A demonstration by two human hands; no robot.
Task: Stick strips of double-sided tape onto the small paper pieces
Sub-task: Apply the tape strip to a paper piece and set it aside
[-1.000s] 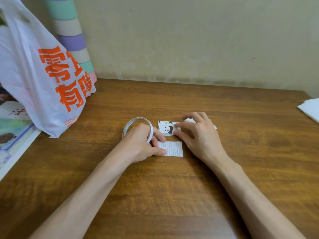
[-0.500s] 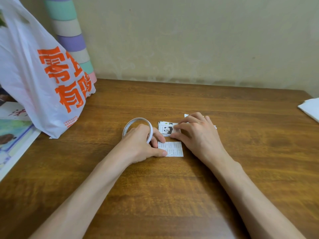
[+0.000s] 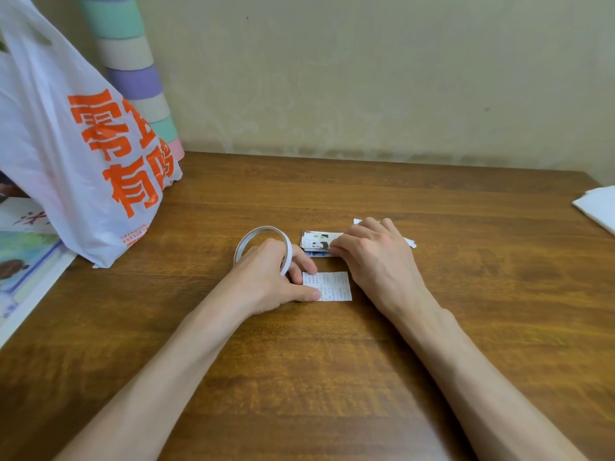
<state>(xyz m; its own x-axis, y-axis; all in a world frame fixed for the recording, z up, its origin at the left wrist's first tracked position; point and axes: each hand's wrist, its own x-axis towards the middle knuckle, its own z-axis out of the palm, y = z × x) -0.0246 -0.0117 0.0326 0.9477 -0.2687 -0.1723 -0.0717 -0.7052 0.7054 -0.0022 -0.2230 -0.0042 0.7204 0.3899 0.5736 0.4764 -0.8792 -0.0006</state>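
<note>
A thin white ring of double-sided tape (image 3: 258,233) stands on the wooden table (image 3: 332,361). My left hand (image 3: 269,277) grips it, fingers through the ring, while the thumb presses the left edge of a small white printed paper piece (image 3: 332,287). Just behind lies a small stack of paper pieces (image 3: 316,242) with a panda picture on top. My right hand (image 3: 372,257) rests over the stack's right side, its fingertips pinching the top piece. A white strip (image 3: 410,242) pokes out from behind that hand.
A white plastic bag (image 3: 76,154) with orange characters stands at the left, with a pastel-striped roll (image 3: 133,71) behind it against the wall. Printed sheets (image 3: 23,257) lie at the left table edge. White paper (image 3: 599,207) lies at the far right edge.
My right hand has slid slightly left and nearer over the panda stack, its fingertips now curled at the top piece. The left hand, tape ring and printed piece have stayed put.
</note>
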